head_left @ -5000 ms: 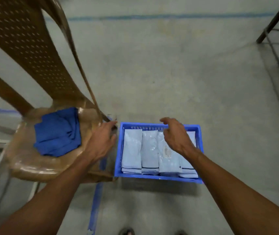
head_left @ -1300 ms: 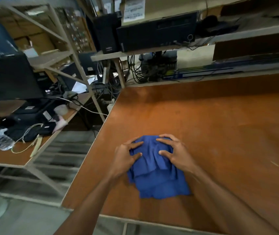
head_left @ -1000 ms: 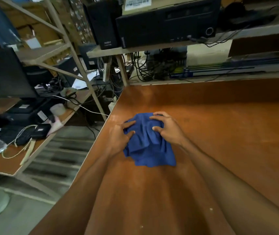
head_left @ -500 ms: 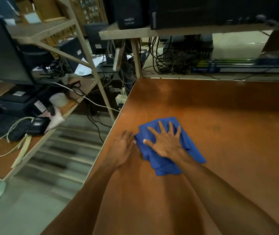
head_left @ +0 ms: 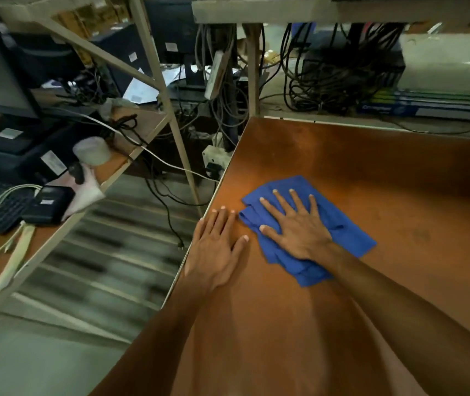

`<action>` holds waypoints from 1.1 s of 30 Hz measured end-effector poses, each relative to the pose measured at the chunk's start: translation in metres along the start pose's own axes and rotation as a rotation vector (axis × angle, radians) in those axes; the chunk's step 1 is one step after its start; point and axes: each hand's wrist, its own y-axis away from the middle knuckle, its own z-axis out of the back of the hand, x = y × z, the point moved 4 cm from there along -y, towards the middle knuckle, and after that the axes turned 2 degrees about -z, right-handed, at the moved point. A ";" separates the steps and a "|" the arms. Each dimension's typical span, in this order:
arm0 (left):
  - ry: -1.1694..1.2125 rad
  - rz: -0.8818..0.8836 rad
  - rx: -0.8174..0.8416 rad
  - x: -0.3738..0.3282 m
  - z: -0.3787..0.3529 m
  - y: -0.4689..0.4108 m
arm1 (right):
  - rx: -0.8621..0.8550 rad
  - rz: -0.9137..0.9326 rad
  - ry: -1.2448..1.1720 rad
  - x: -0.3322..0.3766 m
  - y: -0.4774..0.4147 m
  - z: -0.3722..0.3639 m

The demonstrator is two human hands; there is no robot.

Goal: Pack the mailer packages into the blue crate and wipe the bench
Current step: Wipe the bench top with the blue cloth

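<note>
A blue cloth (head_left: 339,224) lies spread on the brown wooden bench (head_left: 385,178), near its left edge. My right hand (head_left: 296,227) presses flat on the cloth with its fingers straight and spread. My left hand (head_left: 216,250) rests flat on the bare bench top just left of the cloth, at the bench's left edge, fingers straight. The blue crate and the mailer packages are out of view.
Left of the bench a gap drops to the floor, with a metal rack frame (head_left: 171,115) and a lower side table (head_left: 5,252) holding a keyboard, cables and a black device (head_left: 48,205). Tangled cables (head_left: 328,75) and a shelf sit behind the bench's far edge.
Both hands held the bunched cloth a second ago; now it lies spread under my flat right hand, and my left hand has come off it onto the bench.
</note>
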 end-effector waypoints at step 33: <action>-0.014 0.000 -0.015 0.002 -0.002 -0.002 | 0.005 -0.088 -0.025 -0.064 0.032 0.003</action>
